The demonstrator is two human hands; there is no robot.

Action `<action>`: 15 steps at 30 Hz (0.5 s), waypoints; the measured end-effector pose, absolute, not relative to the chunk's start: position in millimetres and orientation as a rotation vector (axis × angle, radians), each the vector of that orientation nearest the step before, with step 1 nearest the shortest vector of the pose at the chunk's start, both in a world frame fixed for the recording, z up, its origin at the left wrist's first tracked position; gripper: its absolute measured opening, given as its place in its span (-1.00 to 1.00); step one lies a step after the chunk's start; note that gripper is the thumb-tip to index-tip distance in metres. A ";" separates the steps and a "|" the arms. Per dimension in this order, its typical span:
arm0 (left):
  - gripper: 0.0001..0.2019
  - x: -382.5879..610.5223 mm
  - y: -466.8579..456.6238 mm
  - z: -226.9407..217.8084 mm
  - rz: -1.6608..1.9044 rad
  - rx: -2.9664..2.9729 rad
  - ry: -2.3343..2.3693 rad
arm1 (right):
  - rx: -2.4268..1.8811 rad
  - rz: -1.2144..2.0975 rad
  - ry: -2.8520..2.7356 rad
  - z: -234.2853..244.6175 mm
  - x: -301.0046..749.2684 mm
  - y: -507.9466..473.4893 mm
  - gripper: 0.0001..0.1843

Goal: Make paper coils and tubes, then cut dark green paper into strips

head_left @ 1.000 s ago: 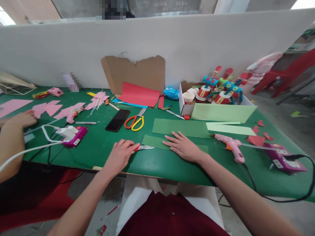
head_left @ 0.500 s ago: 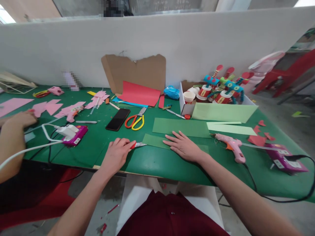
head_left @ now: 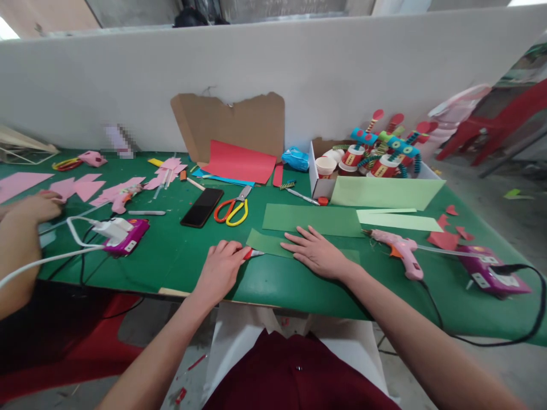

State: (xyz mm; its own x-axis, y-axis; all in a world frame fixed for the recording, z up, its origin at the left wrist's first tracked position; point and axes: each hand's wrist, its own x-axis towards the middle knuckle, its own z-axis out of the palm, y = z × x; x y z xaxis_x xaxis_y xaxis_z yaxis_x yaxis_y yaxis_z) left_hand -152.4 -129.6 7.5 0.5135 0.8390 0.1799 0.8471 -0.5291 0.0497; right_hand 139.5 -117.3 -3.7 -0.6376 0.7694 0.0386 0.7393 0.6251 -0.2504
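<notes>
My left hand (head_left: 220, 267) is closed round a red-handled craft knife (head_left: 253, 254), its blade tip lying at the left edge of a dark green paper strip (head_left: 267, 244). My right hand (head_left: 316, 253) lies flat with fingers spread on that strip, pressing it to the green table (head_left: 265, 282). A second, larger dark green sheet (head_left: 311, 219) lies just beyond my right hand.
Orange-and-yellow scissors (head_left: 231, 210) and a black phone (head_left: 201, 206) lie behind my left hand. A pink glue gun (head_left: 399, 250) and purple power strip (head_left: 491, 276) sit right. A box of cup crafts (head_left: 371, 162) stands at the back. Another person's hand (head_left: 32, 208) rests at far left.
My left hand drew the knife back left along the strip, then slid right again to its edge. My right hand stays pressed on the paper.
</notes>
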 end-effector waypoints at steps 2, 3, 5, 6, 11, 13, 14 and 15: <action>-0.66 -152.3 -129.6 7.7 -0.277 -2.704 -1.492 | -1.257 0.316 -2.699 -4.4 139.7 -117.2 -0.51; -0.66 -152.9 -129.7 8.0 -0.272 -2.714 -1.486 | -1.255 0.315 -2.699 -4.4 139.7 -117.2 -0.51; -0.66 -154.6 -130.2 8.6 -0.260 -2.732 -1.477 | -1.254 0.316 -2.700 -3.9 139.5 -117.3 -0.51; -0.66 -155.3 -130.5 8.8 -0.257 -2.736 -1.475 | -1.256 0.319 -2.702 -3.5 139.4 -117.4 -0.51; -0.64 -153.2 -131.1 8.1 -0.278 -2.720 -1.470 | -1.266 0.323 -2.699 -2.6 139.2 -117.9 -0.51; -0.64 -151.7 -131.2 7.6 -0.284 -2.731 -1.447 | -1.262 0.318 -2.694 -3.3 139.3 -117.9 -0.51; -0.64 -151.1 -131.2 7.6 -0.285 -2.738 -1.437 | -1.258 0.316 -2.694 -3.8 139.3 -117.9 -0.51; -0.64 -150.6 -131.2 7.7 -0.286 -2.742 -1.431 | -1.253 0.315 -2.695 -4.3 139.3 -117.8 -0.51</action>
State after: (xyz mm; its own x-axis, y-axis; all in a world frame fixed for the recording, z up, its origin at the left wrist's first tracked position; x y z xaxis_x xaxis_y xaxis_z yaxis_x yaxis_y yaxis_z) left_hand -150.6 -131.2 7.7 0.5584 0.8100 0.1790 0.8165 -0.5748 0.0538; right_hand 139.3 -117.8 -4.3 -0.6387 0.7679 0.0493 0.7358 0.6282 -0.2528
